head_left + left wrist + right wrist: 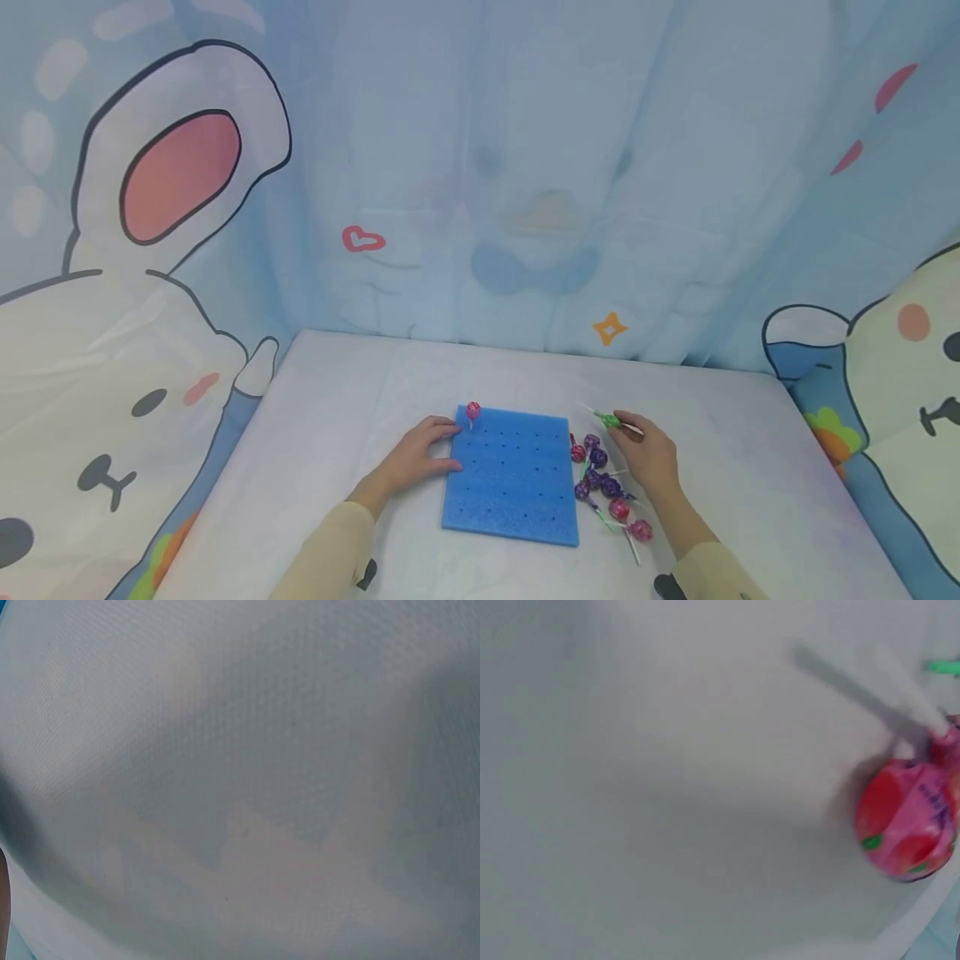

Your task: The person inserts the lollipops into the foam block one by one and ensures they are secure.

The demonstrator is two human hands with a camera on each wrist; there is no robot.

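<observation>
A blue foam board (517,479) with rows of small holes lies on the white table. One pink lollipop (473,410) stands upright in its far left corner. My left hand (411,457) rests against the board's left edge, thumb and fingers spread apart. To the right, my right hand (648,454) pinches a green-wrapped lollipop (606,420), its white stick pointing up and left. That hand is beyond the board's right edge, beside a loose pile. In the right wrist view a pink-and-red lollipop (904,825) shows large; neither hand's grip is visible in the wrist views.
Several purple lollipops (611,486) and red or pink ones (641,531) lie loose along the board's right side, sticks pointing different ways. White cloth (360,375) covers the table. A blue cartoon curtain (465,167) hangs behind it.
</observation>
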